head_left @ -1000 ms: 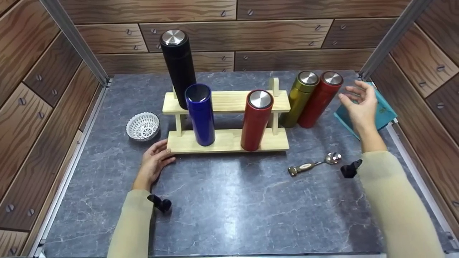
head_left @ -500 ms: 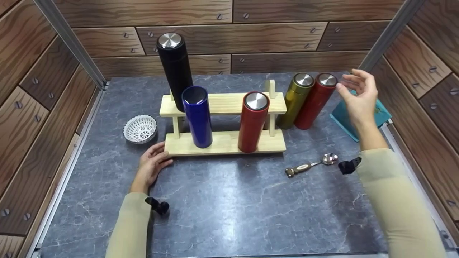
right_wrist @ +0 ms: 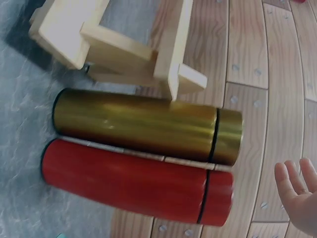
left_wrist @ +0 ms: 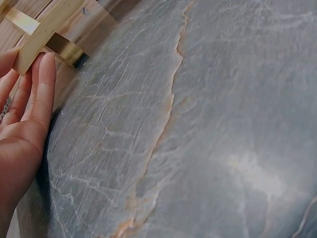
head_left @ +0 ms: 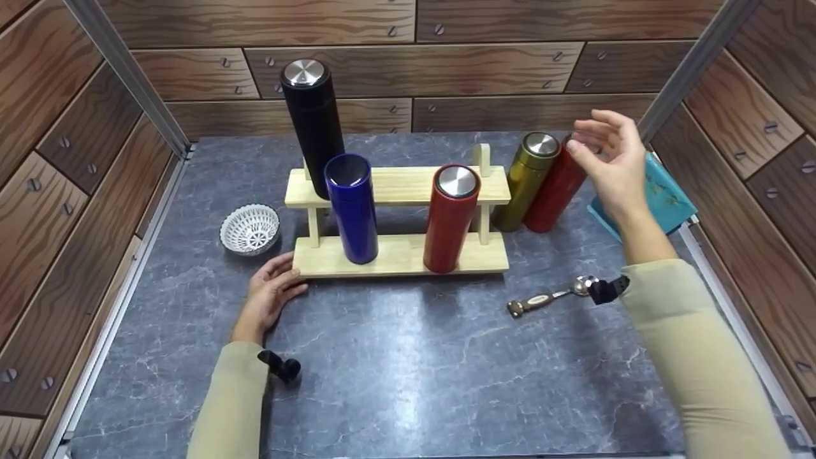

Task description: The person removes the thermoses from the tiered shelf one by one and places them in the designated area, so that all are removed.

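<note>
A two-tier wooden rack (head_left: 401,252) stands mid-table. My left hand (head_left: 266,298) holds the left end of its lower board, which sits between thumb and fingers in the left wrist view. A blue flask (head_left: 352,213) and a red flask (head_left: 450,223) stand on the lower tier, and a tall black flask (head_left: 312,127) on the upper one. Right of the rack, a gold flask (right_wrist: 138,121) and a second red flask (right_wrist: 129,181) stand side by side on the table. My right hand (head_left: 613,162) hangs loosely spread above that red flask's lid; the right wrist view shows a gap between them.
A white openwork bowl (head_left: 250,231) sits left of the rack. At front right lies a spoon (head_left: 542,299) with a decorated handle. Behind my right wrist is a turquoise flat-sided item (head_left: 666,197). Wood-patterned walls (head_left: 484,70) enclose the back and sides.
My right hand has moved left and up, from over the turquoise item to above the red flask beside the gold one. The left hand stays at the rack; the camera view shifted slightly.
</note>
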### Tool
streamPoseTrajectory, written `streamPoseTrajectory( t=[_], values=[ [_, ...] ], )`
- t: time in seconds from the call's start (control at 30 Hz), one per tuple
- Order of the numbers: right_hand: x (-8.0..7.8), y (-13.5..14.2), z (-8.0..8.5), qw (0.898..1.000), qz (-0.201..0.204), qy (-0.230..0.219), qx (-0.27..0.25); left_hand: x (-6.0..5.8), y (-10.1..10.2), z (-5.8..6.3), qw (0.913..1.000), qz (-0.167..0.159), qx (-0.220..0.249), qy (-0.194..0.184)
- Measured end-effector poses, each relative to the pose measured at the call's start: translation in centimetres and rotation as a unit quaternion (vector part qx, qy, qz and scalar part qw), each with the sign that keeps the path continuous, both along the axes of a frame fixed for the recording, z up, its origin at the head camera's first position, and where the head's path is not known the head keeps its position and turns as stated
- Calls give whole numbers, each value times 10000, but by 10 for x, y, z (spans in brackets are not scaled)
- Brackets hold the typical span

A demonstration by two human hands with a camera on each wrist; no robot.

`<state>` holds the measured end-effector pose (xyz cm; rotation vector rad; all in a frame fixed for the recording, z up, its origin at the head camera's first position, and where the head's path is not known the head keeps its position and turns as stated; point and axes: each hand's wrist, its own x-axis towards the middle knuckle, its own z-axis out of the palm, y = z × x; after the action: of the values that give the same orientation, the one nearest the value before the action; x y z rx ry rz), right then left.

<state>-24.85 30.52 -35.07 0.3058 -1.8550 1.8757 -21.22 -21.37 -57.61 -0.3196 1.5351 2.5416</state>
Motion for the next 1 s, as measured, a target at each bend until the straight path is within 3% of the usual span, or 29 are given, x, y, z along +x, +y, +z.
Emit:
streamPoseTrajectory(
  t=[0.27, 0.57, 1.0],
  values=[
    [-2, -20, 11, 9988, 468, 126, -41, -1, 1, 0, 10000, -23, 40, 42],
    [-5, -47, 24, 9970, 744, 40, 187, 0, -1, 1, 10000, -8, -17, 10],
    [-8, -83, 30, 9939, 968, 382, 359, 0, 0, 0, 9999, -1, 13, 110]
  ],
)
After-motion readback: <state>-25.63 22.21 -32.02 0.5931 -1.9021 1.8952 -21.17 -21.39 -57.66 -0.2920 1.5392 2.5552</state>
